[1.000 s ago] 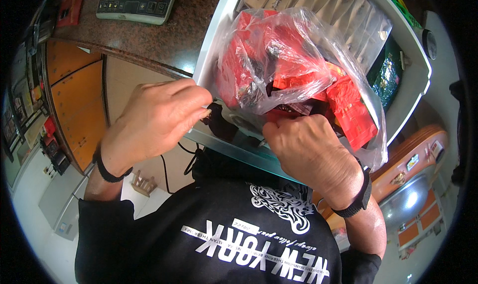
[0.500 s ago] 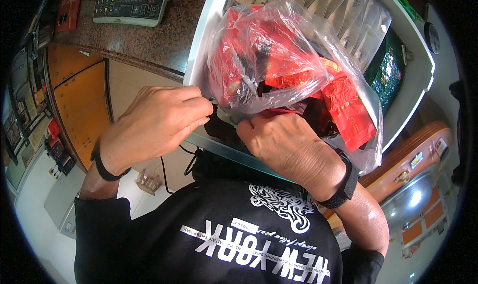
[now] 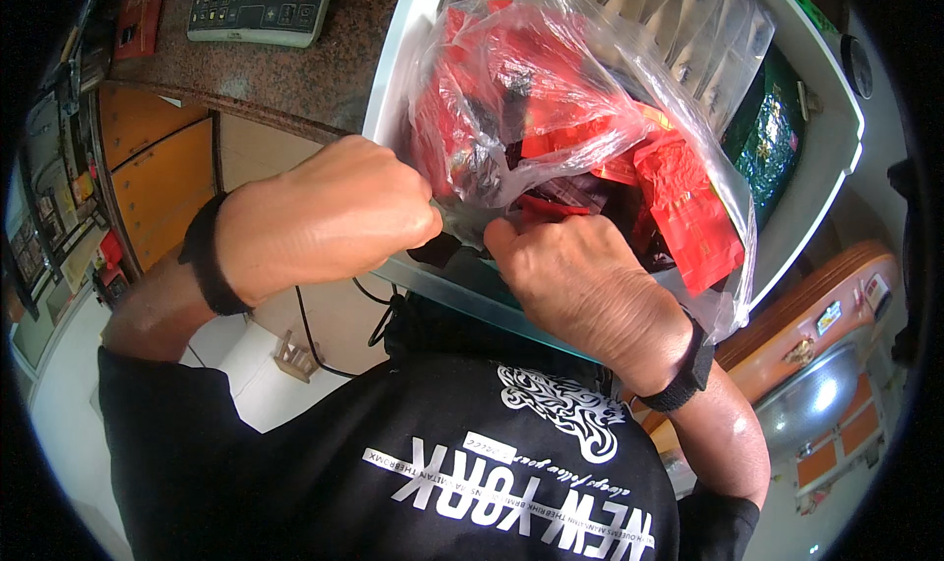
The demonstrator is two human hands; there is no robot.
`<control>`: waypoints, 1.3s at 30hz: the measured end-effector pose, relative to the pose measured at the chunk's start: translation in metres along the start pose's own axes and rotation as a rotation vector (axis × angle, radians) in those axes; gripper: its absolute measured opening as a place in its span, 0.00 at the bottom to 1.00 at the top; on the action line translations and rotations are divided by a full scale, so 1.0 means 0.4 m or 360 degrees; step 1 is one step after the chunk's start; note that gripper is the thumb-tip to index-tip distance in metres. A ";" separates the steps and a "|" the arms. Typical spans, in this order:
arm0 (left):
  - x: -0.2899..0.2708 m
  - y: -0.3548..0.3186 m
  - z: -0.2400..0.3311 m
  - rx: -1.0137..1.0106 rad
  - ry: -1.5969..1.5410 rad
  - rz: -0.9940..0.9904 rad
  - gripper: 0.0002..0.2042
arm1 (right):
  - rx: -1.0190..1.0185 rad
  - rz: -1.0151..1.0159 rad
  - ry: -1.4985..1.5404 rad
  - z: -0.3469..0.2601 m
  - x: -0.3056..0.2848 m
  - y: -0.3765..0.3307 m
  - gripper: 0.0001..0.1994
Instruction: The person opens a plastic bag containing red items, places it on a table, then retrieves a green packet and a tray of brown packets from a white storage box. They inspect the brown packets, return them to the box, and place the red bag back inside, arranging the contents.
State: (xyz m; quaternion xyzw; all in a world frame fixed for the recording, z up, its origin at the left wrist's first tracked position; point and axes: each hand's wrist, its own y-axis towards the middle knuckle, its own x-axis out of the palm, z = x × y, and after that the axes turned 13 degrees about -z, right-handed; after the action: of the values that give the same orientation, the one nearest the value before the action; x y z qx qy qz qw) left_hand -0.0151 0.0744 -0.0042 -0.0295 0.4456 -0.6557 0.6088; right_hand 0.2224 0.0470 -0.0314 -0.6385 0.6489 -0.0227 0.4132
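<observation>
A clear plastic bag (image 3: 470,182) full of red packets lies in a white drawer-like bin (image 3: 391,74). One shiny red packet (image 3: 693,217) sticks out at the bag's mouth on the right, with dark packets beside it. My left hand (image 3: 329,212) is closed in a fist on the bag's near left edge. Knuckles up, my right hand (image 3: 580,271) is closed on the near edge of the bag, just in front of the red and dark packets. Its fingertips are hidden beneath the hand.
Behind the bag, brown packets (image 3: 629,15) stand in a clear wrapper, next to a dark green foil package (image 3: 772,118). At the upper left, an induction cooker (image 3: 258,8) sits on a speckled stone counter (image 3: 265,79). Black cables (image 3: 313,335) hang below. A small wooden stool (image 3: 295,354) stands on the floor.
My left hand has turned and closed more tightly, its elbow swinging outward to the left. The bag's near left edge is drawn taut. My right hand has shifted slightly right.
</observation>
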 end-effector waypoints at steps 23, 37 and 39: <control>-0.002 0.074 -0.039 0.0263 0.0479 -0.0347 0.01 | -0.0284 0.0140 0.0263 0.039 0.011 -0.032 0.09; 0.002 0.070 -0.047 0.0212 0.0158 -0.0310 0.01 | -0.0280 0.0023 0.0347 0.013 0.015 0.048 0.09; -0.005 0.068 -0.045 0.0209 0.0182 -0.0285 0.02 | -0.0269 -0.0100 0.0504 0.019 0.012 0.048 0.10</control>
State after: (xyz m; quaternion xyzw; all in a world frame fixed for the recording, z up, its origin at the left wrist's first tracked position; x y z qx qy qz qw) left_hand -0.0038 0.0899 -0.0309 0.0082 0.4313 -0.7359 0.5218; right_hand 0.2120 0.0502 -0.0495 -0.6793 0.6852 -0.0814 0.2498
